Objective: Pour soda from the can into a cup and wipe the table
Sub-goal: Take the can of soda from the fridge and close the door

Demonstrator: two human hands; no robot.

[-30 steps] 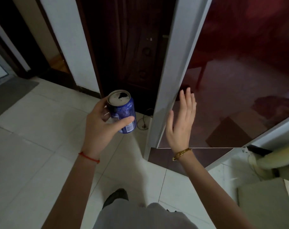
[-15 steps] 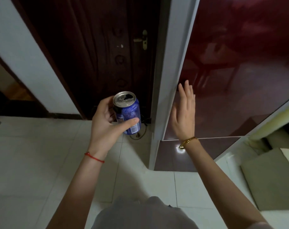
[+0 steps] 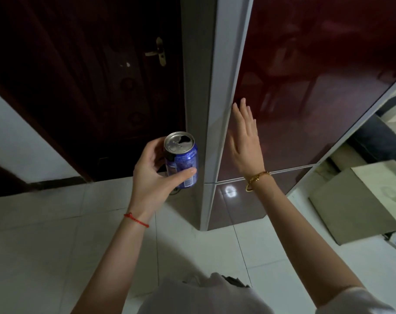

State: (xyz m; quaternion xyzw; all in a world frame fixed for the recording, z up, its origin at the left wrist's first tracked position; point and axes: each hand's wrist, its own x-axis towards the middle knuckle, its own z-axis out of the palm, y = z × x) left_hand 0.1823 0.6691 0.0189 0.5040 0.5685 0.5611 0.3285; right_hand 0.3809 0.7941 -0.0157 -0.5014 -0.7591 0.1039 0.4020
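Left grip (image 3: 156, 177) wraps opened soda can (image 3: 183, 163), upright, chest-high over floor. Right grip (image 3: 245, 141) spread flat against red fridge door (image 3: 305, 109) (contact unclear). Step: fetching. Next: find cup, counter; neither visible.

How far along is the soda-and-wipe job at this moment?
Done: the can is already open, its mouth showing. In hand: the left hand grips it upright, while the right hand is flat against the red fridge door. Left: pouring and wiping; no cup, cloth or table is in view.
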